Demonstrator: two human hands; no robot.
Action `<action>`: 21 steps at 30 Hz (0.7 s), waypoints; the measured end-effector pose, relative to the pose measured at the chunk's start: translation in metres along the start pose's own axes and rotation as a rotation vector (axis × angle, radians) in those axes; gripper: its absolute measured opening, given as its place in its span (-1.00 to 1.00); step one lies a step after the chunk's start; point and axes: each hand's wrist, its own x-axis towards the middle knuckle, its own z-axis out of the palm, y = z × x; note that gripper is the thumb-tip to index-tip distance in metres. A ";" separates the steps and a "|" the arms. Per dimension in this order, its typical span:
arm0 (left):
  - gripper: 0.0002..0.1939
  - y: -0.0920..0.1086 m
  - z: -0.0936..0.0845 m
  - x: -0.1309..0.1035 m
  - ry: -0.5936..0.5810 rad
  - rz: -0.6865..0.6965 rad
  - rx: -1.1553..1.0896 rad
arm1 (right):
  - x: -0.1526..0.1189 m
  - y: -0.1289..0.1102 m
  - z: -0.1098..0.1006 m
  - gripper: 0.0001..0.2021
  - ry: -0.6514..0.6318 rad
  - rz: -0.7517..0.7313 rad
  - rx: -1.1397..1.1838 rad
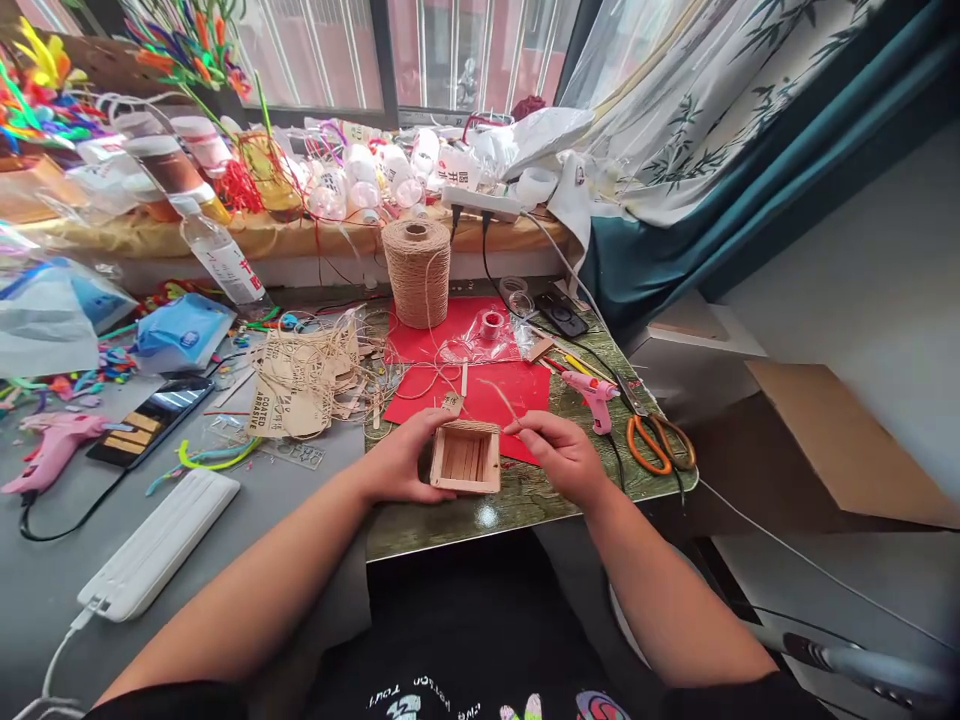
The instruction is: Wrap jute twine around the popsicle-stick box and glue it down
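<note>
A small open box made of wooden craft sticks [466, 482] is held near the table's front edge, its hollow facing me. My left hand [405, 460] grips its left side, thumb below and fingers behind. Twine lies along the box's upper rim. Just right of the box, my right hand [562, 452] pinches a thin strand of jute twine [498, 394] between thumb and fingers; the loose end sticks up to the left. Behind the hands stands a large spool of jute twine [417, 275], a strand trailing down from it. Red sheets [499, 385] lie beneath.
At right are a pink glue gun [592, 395] and orange-handled scissors [660, 442]. Sandpaper pieces and tangled twine [307, 375] lie left. Another pink glue gun [56, 445], a phone [157, 415] and a white power strip [161, 540] sit farther left. A bottle [221, 255] leans behind.
</note>
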 end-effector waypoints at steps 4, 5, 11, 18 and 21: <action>0.29 0.003 -0.009 0.000 -0.017 0.041 0.021 | -0.013 -0.019 0.011 -0.76 -0.343 -0.088 -0.123; 0.29 0.004 -0.012 -0.001 -0.010 0.055 0.017 | -0.015 -0.020 0.014 -0.75 -0.392 -0.111 -0.156; -0.28 0.002 -0.028 -0.021 0.274 0.048 -0.200 | -0.018 -0.014 0.012 -0.79 -0.467 -0.198 -0.291; -0.90 -0.001 -0.036 -0.024 0.147 -0.025 -0.239 | -0.024 -0.005 -0.005 -0.84 -0.492 -0.103 -0.420; -0.89 0.004 -0.036 -0.021 -0.014 -0.013 -0.276 | -0.026 0.004 -0.007 -0.85 -0.496 -0.066 -0.462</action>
